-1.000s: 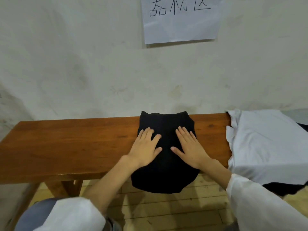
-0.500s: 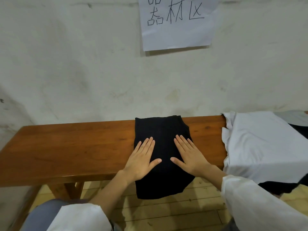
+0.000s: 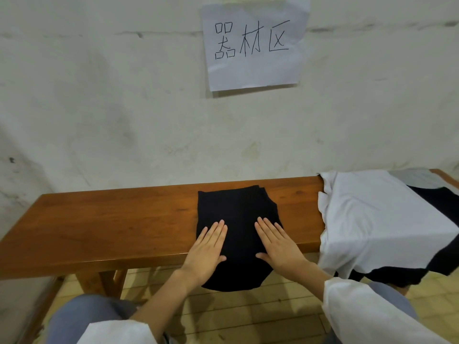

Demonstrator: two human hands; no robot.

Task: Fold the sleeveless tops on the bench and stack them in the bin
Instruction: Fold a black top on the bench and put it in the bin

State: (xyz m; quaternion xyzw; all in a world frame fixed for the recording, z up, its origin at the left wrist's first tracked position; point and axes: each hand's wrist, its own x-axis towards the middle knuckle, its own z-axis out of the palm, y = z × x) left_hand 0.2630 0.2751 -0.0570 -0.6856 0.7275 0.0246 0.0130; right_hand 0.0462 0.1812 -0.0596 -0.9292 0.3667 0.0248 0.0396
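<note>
A folded black sleeveless top (image 3: 238,214) lies across the middle of the wooden bench (image 3: 111,224), its near end hanging over the front edge. My left hand (image 3: 207,252) presses flat on the top's left half, fingers straight and together. My right hand (image 3: 278,247) presses flat on its right half the same way. Neither hand grips the cloth. No bin is in view.
A white top (image 3: 377,219) drapes over the bench's right end, on top of a black garment (image 3: 442,212) and a grey one (image 3: 412,177). A paper sign (image 3: 253,43) hangs on the wall behind. My knees and a wooden floor lie below the bench.
Both flat hands have slid toward me along the black top, smoothing it. The top's far end now lies squarer. The camera has tilted up a little.
</note>
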